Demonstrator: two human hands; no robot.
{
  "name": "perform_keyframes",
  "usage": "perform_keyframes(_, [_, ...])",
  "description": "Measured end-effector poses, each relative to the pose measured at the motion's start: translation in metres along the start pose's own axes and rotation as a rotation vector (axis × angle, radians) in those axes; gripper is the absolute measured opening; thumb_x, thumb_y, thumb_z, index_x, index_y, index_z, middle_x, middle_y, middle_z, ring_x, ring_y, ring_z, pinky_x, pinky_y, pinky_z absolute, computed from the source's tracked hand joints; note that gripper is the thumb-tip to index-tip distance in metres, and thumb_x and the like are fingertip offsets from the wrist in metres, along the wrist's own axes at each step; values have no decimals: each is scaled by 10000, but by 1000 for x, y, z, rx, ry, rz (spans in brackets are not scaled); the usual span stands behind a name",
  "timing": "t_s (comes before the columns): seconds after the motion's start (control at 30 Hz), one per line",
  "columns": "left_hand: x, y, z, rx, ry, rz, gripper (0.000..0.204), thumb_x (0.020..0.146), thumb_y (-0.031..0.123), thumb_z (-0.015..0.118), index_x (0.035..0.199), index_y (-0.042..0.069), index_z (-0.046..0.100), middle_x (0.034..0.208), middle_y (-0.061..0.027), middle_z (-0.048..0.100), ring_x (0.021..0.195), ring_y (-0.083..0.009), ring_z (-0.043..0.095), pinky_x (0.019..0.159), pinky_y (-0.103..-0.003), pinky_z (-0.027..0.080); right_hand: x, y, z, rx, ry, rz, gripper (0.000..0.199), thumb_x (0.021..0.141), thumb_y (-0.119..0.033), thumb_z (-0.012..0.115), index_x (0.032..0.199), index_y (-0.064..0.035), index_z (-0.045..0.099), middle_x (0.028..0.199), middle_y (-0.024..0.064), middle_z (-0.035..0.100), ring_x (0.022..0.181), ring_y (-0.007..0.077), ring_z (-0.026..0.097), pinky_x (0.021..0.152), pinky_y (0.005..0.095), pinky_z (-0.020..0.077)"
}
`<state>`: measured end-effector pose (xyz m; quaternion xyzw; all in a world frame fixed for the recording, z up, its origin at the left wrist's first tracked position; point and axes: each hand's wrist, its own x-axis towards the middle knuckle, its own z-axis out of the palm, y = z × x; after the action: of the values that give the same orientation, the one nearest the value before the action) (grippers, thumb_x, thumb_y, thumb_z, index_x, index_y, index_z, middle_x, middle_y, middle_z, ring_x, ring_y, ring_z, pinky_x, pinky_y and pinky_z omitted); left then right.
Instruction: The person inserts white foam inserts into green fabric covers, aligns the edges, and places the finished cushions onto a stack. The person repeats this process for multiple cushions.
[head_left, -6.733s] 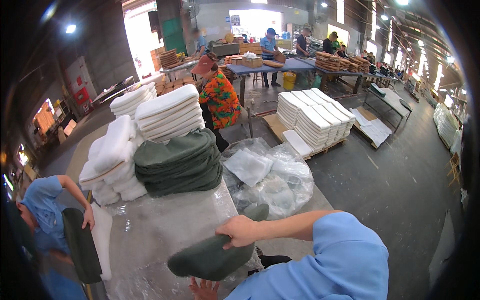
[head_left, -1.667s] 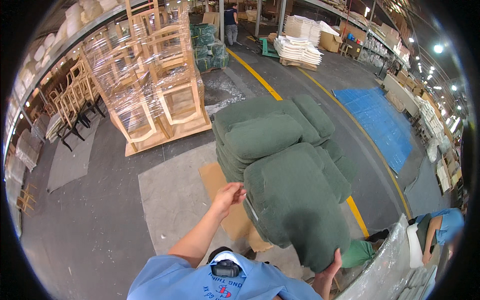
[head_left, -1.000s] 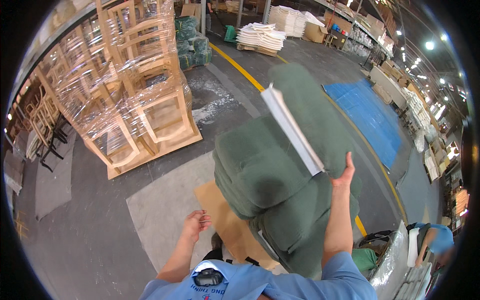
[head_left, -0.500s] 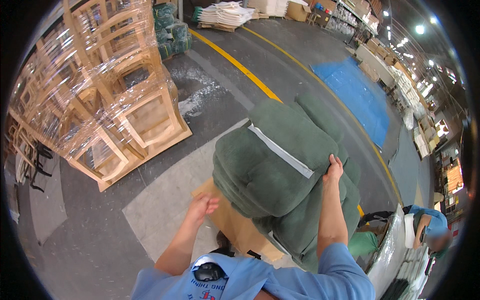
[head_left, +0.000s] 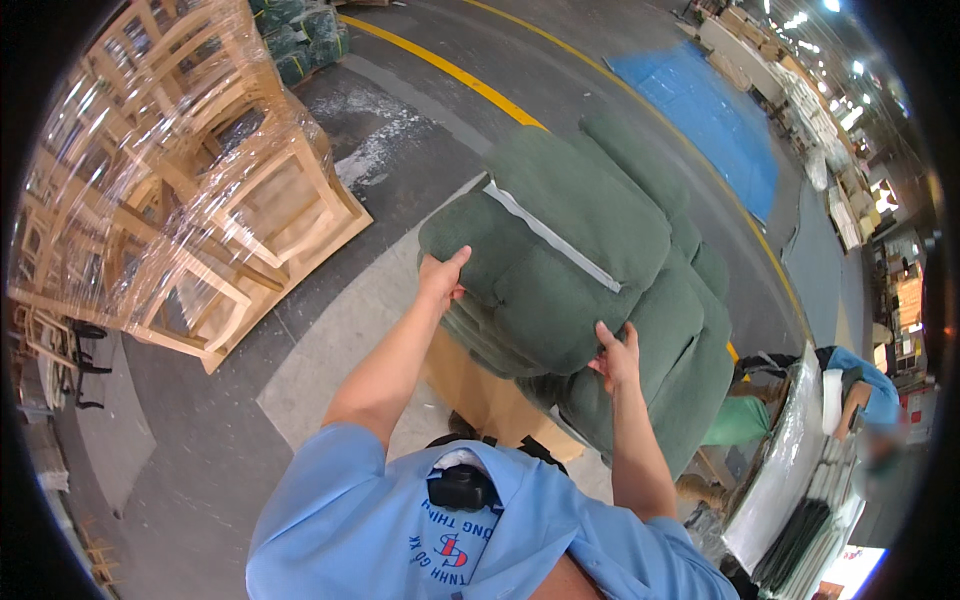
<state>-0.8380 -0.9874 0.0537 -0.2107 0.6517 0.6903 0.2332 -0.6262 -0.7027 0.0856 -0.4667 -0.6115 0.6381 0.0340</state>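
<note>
grey floor (head_left: pixel 215 440), green cushion (head_left: pixel 535 318) between both hands (head_left: pixel 440 280) (head_left: pixel 619 360)

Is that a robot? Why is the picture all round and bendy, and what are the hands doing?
No robot here! These are a person's own bare hands, reaching in from light blue sleeves. The picture comes from a camera worn on the person's head, looking down. Its very wide lens bends straight things, especially near the rim.

The left hand grips the edge of a dark green cushion, thumb on top. The right hand touches its near right corner; I can't tell how tightly. A thin white strip shows across the top.

More green cushions are piled there, and brown cardboard lies on the floor beside the pile. To the left stand wooden frames wrapped in clear film.
</note>
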Motion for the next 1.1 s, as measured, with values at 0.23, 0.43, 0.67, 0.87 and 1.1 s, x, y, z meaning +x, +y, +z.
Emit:
perform_keyframes(0.23, [7,20,-2,-67,26,197,612,947,307,810,1405,63,484,1166,-121,692,841,-225,696,544,-360,531,-18,-21,31,168,-24,-36,1192,872,-104,859,1706,-152,10,1613,229,401,1292,382,596,861,470,583])
perform_keyframes(0.43, [22,-6,-36,43,-17,36,659,969,314,794,1465,62,440,1259,-136,691,913,-242,715,617,-360,579,-20,14,50,177,-44,-115,1193,867,-44,845,1708,-137,5,1642,235,351,1415,373,485,1080,465,489])
perform_keyframes(0.67, [25,-6,-39,-9,-117,79,560,1001,310,763,1425,66,491,1189,-106,714,879,-193,710,604,-331,572,-17,45,46,229,-51,-186,1142,913,-19,796,1708,-124,-17,1624,257,355,1378,372,516,1054,467,503])
perform_keyframes(0.87, [24,-13,-41,-110,-145,105,555,995,341,772,1419,94,513,1123,-71,721,778,-164,690,560,-304,548,-26,43,51,178,-45,-197,1144,898,-37,815,1701,-53,0,1628,268,346,1429,356,467,1151,422,440])
perform_keyframes(1.1, [29,-12,-32,-31,-140,141,658,964,418,794,1447,93,486,1135,-87,716,791,-173,695,574,-313,565,-8,51,43,76,30,-231,1147,886,-145,855,1702,-58,54,1564,249,440,1348,321,533,1067,407,499])
